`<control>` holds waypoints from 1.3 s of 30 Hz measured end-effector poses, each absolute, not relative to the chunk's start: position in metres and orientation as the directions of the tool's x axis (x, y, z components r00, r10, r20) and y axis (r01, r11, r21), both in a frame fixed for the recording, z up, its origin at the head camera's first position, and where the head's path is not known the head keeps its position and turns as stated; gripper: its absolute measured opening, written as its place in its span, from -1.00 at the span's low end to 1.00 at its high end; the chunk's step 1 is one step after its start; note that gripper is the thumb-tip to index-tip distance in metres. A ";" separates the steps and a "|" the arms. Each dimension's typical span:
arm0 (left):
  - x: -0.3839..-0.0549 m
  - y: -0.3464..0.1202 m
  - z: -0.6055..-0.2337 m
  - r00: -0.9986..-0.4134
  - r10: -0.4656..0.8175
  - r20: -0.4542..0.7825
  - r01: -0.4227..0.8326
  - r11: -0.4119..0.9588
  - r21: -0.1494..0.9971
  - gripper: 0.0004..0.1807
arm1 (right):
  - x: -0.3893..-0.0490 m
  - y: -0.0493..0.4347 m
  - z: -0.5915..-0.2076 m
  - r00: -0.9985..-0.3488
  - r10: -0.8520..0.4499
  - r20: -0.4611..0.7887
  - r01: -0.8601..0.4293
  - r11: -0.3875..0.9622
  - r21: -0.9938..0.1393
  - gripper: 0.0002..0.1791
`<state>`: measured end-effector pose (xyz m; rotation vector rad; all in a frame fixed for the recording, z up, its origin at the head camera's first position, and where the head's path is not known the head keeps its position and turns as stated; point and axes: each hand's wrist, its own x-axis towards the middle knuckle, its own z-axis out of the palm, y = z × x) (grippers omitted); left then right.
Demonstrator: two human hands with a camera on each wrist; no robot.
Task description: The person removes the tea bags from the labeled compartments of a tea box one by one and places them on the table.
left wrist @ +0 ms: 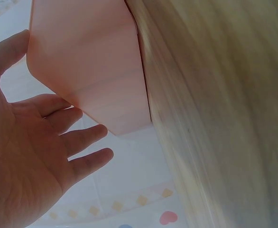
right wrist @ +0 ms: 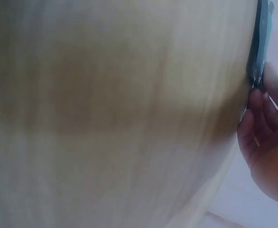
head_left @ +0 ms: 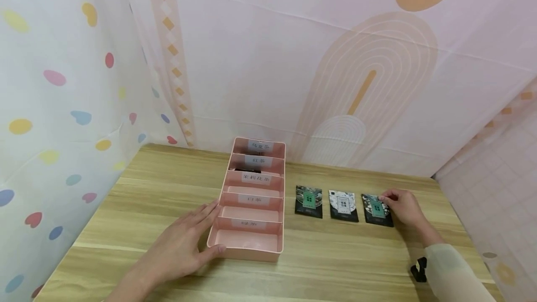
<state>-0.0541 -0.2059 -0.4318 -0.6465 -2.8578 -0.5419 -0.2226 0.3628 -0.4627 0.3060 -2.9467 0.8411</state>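
Observation:
A long pink divided box [head_left: 251,254] stands on the table, with paper labels on its partitions. My left hand [head_left: 180,241] rests against its left side, fingers extended along the rim and thumb at the front corner; in the left wrist view, fingertips [left wrist: 101,131] touch the box edge. To the right lie three tea sachets in a row: one with a green label [head_left: 308,201], a white-and-black one [head_left: 343,206] and a dark one with a teal label [head_left: 376,209]. My right hand [head_left: 404,209] pinches the upper right edge of the teal-labelled sachet between thumb and fingers.
Dark packets [head_left: 247,170] show inside the box's rear compartments. A small black object [head_left: 419,269] is beside the right sleeve [head_left: 453,269]. Patterned cloth [head_left: 251,59] hangs behind the table and along both sides.

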 end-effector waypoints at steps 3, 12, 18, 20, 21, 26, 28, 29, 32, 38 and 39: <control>-0.054 -0.206 -0.432 -0.893 0.385 0.232 0.443 0.840 0.312 -0.09 | -0.224 0.363 -0.463 -0.979 -0.175 0.105 -0.204 0.833 -0.514 -0.83; -0.054 -0.206 -0.432 -0.897 0.382 0.225 0.437 0.842 0.315 -0.08 | -0.223 0.364 -0.466 -0.984 -0.149 0.094 -0.177 0.845 -0.506 -0.87; -0.054 -0.205 -0.431 -0.898 0.381 0.222 0.436 0.843 0.316 -0.09 | -0.221 0.365 -0.465 -0.985 -0.142 0.102 -0.175 0.839 -0.515 -0.86; -0.054 -0.205 -0.431 -0.897 0.382 0.223 0.437 0.844 0.311 -0.08 | -0.221 0.365 -0.464 -0.984 -0.145 0.106 -0.179 0.836 -0.518 -0.83; -0.054 -0.205 -0.431 -0.896 0.383 0.224 0.438 0.844 0.309 -0.08 | -0.221 0.366 -0.463 -0.984 -0.145 0.106 -0.179 0.835 -0.521 -0.83; -0.054 -0.206 -0.431 -0.895 0.386 0.224 0.440 0.844 0.305 -0.08 | -0.219 0.365 -0.456 -0.985 -0.150 0.088 -0.173 0.824 -0.539 -0.74; -0.054 -0.206 -0.431 -0.895 0.386 0.223 0.440 0.844 0.307 -0.09 | -0.218 0.363 -0.451 -0.987 -0.143 0.076 -0.161 0.821 -0.548 -0.69; -0.054 -0.206 -0.431 -0.895 0.386 0.222 0.440 0.844 0.307 -0.09 | -0.217 0.363 -0.448 -0.988 -0.139 0.071 -0.155 0.819 -0.553 -0.66; -0.054 -0.206 -0.431 -0.896 0.385 0.220 0.438 0.845 0.306 -0.09 | -0.215 0.360 -0.440 -0.987 -0.137 0.079 -0.157 0.824 -0.544 -0.62; -0.054 -0.206 -0.431 -0.896 0.383 0.223 0.438 0.844 0.310 -0.09 | -0.213 0.355 -0.429 -0.982 -0.142 0.127 -0.188 0.825 -0.534 -0.61; -0.054 -0.205 -0.431 -0.897 0.383 0.222 0.437 0.844 0.311 -0.09 | -0.213 0.355 -0.427 -0.981 -0.141 0.135 -0.192 0.822 -0.535 -0.61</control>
